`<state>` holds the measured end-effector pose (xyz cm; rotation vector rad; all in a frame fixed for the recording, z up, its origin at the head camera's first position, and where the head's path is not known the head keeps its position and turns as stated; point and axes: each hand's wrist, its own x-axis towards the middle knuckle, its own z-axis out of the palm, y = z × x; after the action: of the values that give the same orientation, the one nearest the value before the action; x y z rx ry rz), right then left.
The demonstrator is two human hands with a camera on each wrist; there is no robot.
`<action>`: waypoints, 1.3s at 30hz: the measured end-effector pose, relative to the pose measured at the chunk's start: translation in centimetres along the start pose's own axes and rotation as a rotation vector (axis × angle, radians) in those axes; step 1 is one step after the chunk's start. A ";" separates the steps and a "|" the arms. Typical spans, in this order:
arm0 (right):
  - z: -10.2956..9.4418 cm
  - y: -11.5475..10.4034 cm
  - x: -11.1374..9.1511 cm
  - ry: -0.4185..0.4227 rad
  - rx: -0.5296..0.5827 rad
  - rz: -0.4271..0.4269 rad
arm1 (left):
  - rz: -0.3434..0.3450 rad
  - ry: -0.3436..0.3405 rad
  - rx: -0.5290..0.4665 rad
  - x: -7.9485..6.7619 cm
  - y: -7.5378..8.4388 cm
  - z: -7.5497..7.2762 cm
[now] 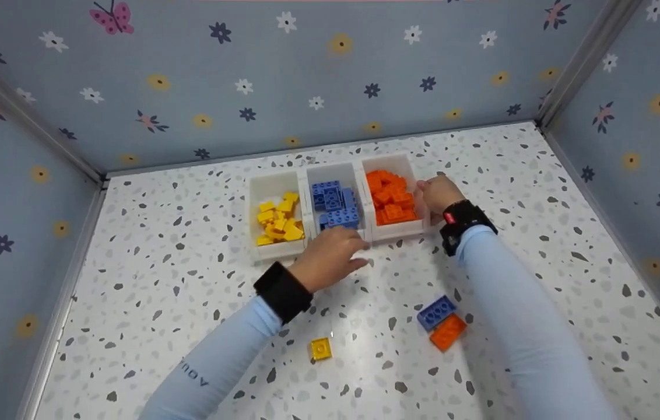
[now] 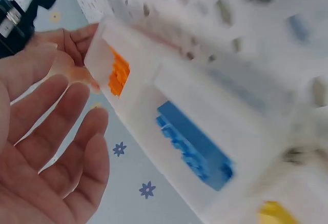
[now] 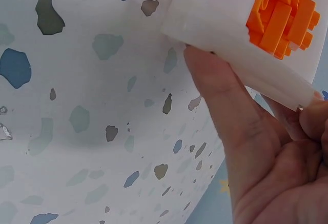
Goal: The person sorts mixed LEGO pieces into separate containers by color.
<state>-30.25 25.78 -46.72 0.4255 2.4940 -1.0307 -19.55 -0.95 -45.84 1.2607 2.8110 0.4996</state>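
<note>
Three white bins stand side by side. Yellow bricks (image 1: pixel 292 232) lie in the left bin (image 1: pixel 274 185), blue bricks (image 1: pixel 341 218) in the middle bin (image 1: pixel 330 172), and orange bricks (image 1: pixel 391 198) in the right bin (image 1: pixel 400 232). My right hand (image 1: pixel 442 195) holds the right bin by its outer end; the right wrist view shows the thumb (image 3: pixel 212 73) along the wall and the fingers curled at its far corner. In front of the middle bin is my left hand (image 1: pixel 330 259), its fingers loosely bent and apart, with nothing in them in the left wrist view.
On the speckled table (image 1: pixel 178 326) in front of the bins lie a loose yellow brick (image 1: pixel 320 349), a blue brick (image 1: pixel 436 312) and an orange brick (image 1: pixel 448 332), the last two side by side near the right forearm. Flower-patterned walls (image 1: pixel 306 76) enclose the back and both sides.
</note>
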 end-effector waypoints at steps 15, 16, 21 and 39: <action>-2.2 -0.1 -0.3 0.017 0.016 -0.028 | -0.020 -0.100 -0.052 -11.9 1.6 3.4; -2.3 -0.1 -0.4 0.019 0.018 -0.026 | -0.028 -0.104 -0.051 -12.1 1.9 3.5; -2.3 -0.2 -0.6 0.009 0.025 -0.025 | -0.063 -0.126 -0.055 -13.2 2.7 4.4; -0.2 -0.1 -1.0 -0.025 0.034 -0.035 | -0.132 -0.082 -0.128 -15.3 2.1 4.7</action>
<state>-29.53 25.73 -46.03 0.3783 2.4732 -1.0871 -7.06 -9.51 -51.38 1.0402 2.7219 0.5961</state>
